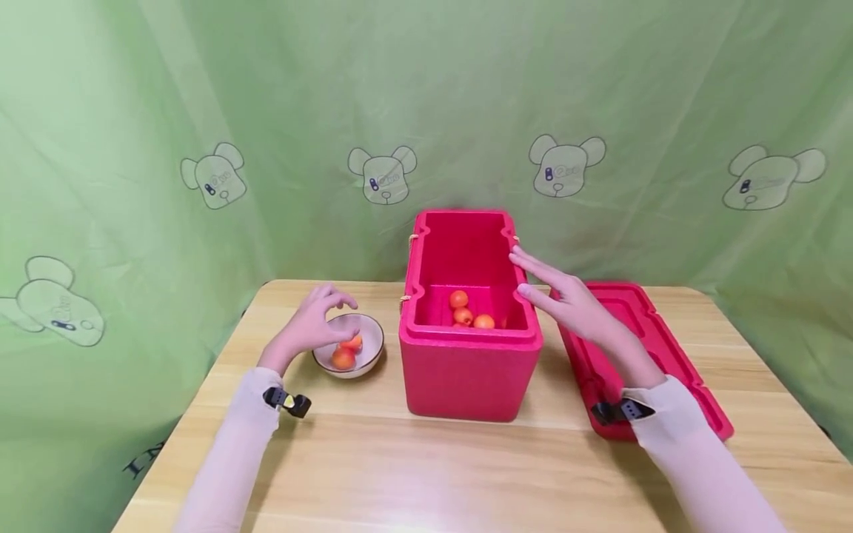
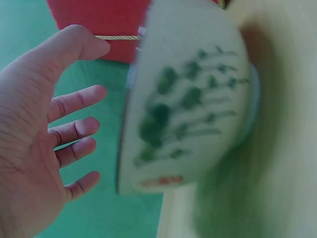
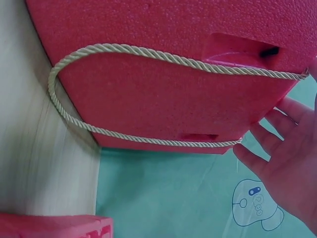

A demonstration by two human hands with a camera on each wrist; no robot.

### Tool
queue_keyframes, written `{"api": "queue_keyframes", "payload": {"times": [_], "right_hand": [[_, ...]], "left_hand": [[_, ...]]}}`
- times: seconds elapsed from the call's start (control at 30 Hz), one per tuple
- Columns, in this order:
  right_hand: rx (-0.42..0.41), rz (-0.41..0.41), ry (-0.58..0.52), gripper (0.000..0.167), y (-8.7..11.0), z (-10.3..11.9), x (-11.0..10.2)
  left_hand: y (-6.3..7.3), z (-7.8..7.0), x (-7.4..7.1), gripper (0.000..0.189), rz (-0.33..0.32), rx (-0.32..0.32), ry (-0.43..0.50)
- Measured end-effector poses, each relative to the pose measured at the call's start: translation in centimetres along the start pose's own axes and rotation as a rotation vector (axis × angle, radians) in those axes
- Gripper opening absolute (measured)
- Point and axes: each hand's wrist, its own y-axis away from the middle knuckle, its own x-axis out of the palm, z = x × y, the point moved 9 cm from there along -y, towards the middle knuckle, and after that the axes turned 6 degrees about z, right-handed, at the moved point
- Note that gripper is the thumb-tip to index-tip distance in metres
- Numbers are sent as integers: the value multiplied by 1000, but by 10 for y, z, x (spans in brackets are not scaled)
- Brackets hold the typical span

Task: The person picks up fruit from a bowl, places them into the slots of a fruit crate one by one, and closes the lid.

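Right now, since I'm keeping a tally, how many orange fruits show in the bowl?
2: one fruit toward the near side of the bowl, another fruit just beyond it, partly blocked by the left hand; more may be hidden.

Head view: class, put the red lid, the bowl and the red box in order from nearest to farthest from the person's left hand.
1. Bowl: at the left hand, left of the box.
2. Red box: in the middle.
3. Red lid: right of the box.

Red box (image 1: 470, 381), orange fruit (image 1: 458, 298); white bowl (image 2: 198, 134), green-patterned.
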Motion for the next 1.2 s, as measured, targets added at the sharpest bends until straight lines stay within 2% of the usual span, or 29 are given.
{"api": "queue_keyframes", "payload": {"times": [0.33, 0.6, 0.77, 1.03, 1.2], "right_hand": [[-52, -28, -15, 61, 0, -4, 9], [-40, -35, -10, 62, 2, -4, 6], [-40, -27, -4, 62, 1, -3, 0], [-12, -19, 16, 62, 2, -1, -4], [7, 6, -8, 62, 0, -1, -2]], "left_hand": [[17, 7, 12, 46, 47, -21, -135], [18, 9, 14, 48, 64, -26, -188], [14, 5, 13, 47, 120, -20, -177], [13, -4, 11, 37, 223, 2, -223], [16, -5, 15, 30, 256, 7, -262]]}}
